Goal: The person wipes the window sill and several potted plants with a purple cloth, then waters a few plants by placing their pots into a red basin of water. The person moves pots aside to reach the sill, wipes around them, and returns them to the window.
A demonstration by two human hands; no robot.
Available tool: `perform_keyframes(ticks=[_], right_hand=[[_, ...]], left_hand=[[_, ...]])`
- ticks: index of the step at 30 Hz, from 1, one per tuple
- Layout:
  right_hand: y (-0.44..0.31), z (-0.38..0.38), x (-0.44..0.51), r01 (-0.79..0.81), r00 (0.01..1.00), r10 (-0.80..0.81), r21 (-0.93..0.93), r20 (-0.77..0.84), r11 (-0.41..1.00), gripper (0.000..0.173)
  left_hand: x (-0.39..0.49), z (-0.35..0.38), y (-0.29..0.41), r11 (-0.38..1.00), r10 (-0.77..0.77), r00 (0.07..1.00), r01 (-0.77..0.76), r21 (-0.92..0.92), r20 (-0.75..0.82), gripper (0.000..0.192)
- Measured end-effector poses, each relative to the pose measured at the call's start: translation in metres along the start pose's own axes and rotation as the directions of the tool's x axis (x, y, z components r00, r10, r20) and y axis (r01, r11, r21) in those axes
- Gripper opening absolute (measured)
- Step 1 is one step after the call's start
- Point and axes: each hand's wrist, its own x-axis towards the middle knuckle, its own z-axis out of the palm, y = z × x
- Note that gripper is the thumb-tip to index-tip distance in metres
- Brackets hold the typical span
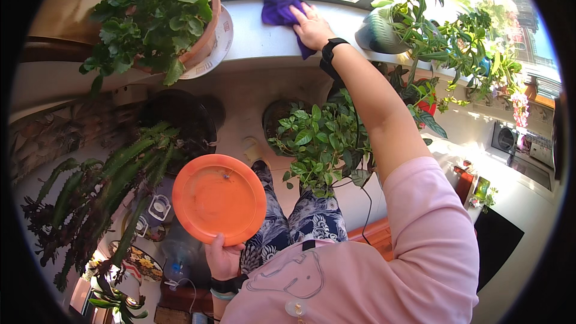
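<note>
My right hand (312, 27) reaches out to the white windowsill (249, 31) and presses a purple cloth (281, 9) flat against it, fingers spread. Part of the cloth hangs over the sill's front edge. Low in front of my body, my left hand (223, 258) grips an orange plastic plant saucer (219, 198) by its near rim, thumb on top. Dark smudges and a small bit of debris lie on the saucer. Left of the cloth, a leafy plant in a terracotta pot (209, 31) stands on a white plate (225, 38). A teal and white ceramic pot (380, 31) is to the right.
Below the sill, a leafy potted plant (315, 137) stands on the floor in front of my legs. A large trailing cactus (121, 162) spreads from a dark pot at left. More plants (477, 40) line the sill at right. A thin cable (370, 207) hangs near my right leg.
</note>
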Motion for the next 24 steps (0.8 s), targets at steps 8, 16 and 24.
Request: perform_keyframes(ticks=[8, 16, 24], right_hand=[[-0.05, 0.036, -0.023, 0.498, 0.866, -0.5, 0.062, 0.03, 0.865, 0.061], [0.038, -0.121, -0.147, 0.286, 0.894, -0.43, 0.578, 0.126, 0.764, 0.023], [0.224, -0.241, -0.326, -0.467, 0.879, 0.304, 0.791, 0.368, 0.394, 0.031]], left_hand=[[-0.003, 0.001, -0.004, 1.0, -0.011, 0.997, 0.01, 0.013, 0.077, 0.035], [-0.032, 0.046, 0.001, 1.0, 0.007, 0.97, -0.012, 0.02, 0.242, 0.034], [-0.059, 0.128, -0.035, 0.989, -0.002, 0.942, -0.048, 0.139, 0.337, 0.032]])
